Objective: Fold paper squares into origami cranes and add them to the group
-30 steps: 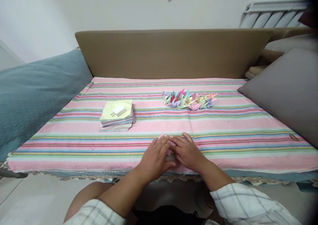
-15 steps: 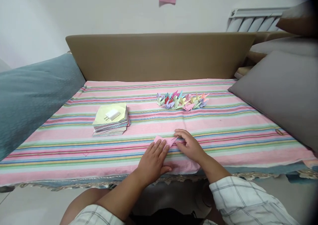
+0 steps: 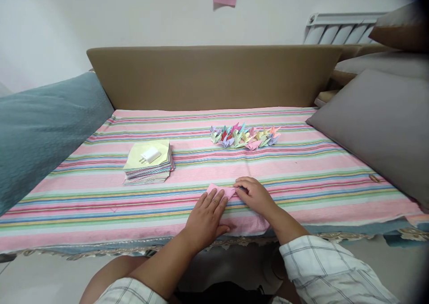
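Note:
A piece of pink folded paper (image 3: pixel 217 188) lies on the striped cloth near the front edge of the seat. My left hand (image 3: pixel 207 215) rests flat over its lower left part, fingers stretched out and pressing it down. With thumb and fingertips, my right hand (image 3: pixel 255 196) pinches the paper's pointed right tip. Part of the paper is hidden beneath my left fingers. Farther back sits a group of several folded paper cranes (image 3: pixel 246 137) in many colours.
A stack of square paper (image 3: pixel 147 170) stands at the left with a white plug adapter (image 3: pixel 150 154) on top. Grey cushions (image 3: pixel 375 125) lean at the right, a blue-green covered armrest (image 3: pixel 53 125) at the left. A small brown object (image 3: pixel 374 179) lies at the far right.
My hands have moved apart, uncovering more of the pink paper. My right hand has shifted to the paper's right tip and closed on it. The camera view has turned slightly.

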Motion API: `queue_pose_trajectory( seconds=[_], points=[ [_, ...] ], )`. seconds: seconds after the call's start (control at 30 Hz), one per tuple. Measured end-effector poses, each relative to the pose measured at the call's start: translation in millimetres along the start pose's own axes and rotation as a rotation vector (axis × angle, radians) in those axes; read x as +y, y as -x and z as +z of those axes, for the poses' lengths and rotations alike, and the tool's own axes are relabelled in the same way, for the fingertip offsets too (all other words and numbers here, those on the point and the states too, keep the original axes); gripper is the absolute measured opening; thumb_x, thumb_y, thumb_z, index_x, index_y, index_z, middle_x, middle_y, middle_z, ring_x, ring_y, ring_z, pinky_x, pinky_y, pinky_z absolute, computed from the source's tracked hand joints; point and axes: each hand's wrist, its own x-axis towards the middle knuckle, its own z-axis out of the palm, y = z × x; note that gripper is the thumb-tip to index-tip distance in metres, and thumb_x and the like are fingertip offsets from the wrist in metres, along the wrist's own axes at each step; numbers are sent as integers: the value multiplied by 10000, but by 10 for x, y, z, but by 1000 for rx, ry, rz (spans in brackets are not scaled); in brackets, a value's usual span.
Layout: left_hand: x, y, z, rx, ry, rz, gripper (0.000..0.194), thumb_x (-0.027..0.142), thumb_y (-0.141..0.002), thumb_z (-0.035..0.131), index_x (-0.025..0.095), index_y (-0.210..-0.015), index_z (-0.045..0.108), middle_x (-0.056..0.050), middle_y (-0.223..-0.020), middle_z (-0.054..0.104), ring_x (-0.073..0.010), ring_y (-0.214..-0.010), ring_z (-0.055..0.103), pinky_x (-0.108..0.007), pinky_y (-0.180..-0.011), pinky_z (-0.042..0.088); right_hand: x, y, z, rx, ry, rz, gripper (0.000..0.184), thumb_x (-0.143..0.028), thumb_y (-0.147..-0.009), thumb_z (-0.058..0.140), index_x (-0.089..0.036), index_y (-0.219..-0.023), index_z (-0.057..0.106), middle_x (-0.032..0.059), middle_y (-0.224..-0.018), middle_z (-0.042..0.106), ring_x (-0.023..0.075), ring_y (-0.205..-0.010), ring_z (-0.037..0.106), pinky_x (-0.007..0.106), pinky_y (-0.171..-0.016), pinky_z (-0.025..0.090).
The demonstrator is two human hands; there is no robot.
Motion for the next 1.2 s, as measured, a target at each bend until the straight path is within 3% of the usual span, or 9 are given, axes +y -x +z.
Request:
queue_pose_trajectory(
  seconds=[0.13,0.4,0.57,1.2],
  points=[
    [1,-3,-10,0,-7,9,794,648,-785,467,187,-1412,306,-90,-1480,302,-273,-1370,244,-440,-1106,215,-49,-13,24,13,64,6,102,-203,-807,553,-202,-845,647,42,-891,649,183,-868,582,323,-803,471],
    [2,10,23,2,-4,7,770,631,-798,466,197,-1414,305,-95,-1477,307,-278,-1367,252,-453,-1104,217,-106,12,63,-28,323,-115,132,-199,-877,502,-211,-874,633,40,-833,636,180,-831,563,289,-761,437],
    [18,10,63,8,-26,-10,777,623,-805,461,177,-1418,291,-96,-1490,275,-282,-1367,246,-453,-1104,213,-117,16,76,-48,399,-93,128,-191,-886,493,-213,-864,617,34,-823,624,182,-811,555,282,-724,413],
    [10,-11,27,-51,-39,-1,757,624,-813,442,191,-1415,293,-75,-1493,277,-304,-1361,240,-463,-1094,192,-94,45,79,-84,425,-68,153,-173,-895,492,-224,-907,635,29,-899,631,176,-873,539,264,-755,408]
  ],
)
